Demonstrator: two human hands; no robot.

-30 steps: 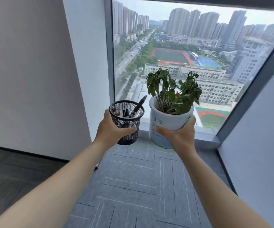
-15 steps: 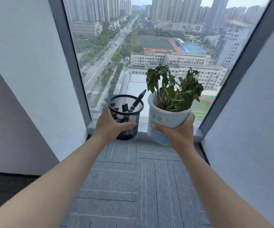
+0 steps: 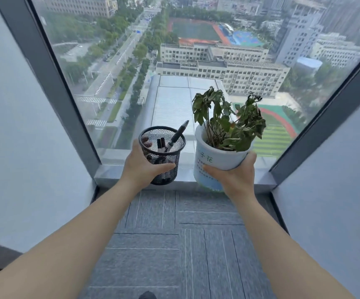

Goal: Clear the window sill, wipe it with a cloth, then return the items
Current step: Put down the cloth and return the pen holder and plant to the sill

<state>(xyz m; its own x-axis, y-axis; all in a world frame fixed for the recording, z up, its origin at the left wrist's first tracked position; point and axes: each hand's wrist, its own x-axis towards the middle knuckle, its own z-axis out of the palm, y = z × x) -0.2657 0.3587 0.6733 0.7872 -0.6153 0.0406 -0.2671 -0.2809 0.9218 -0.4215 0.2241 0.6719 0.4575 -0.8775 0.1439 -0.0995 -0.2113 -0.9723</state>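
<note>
Left hand (image 3: pixel 141 169) is wrapped around the light, stiff black wire-mesh pen cup (image 3: pixel 163 155) and right hand (image 3: pixel 235 176) grips the heavier, top-heavy white plastic plant pot (image 3: pixel 214 160) low on its wall, both just above the grey window sill (image 3: pixel 118 176) at 12 o'clock.

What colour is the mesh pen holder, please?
Black, seen clearly in the head view: the mesh pen holder.

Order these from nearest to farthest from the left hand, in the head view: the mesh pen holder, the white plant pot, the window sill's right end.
1. Mesh pen holder: in the left hand, touching it.
2. White plant pot: to its right, held by the right hand.
3. Window sill, right end: beyond the pot, by the right wall.
</note>
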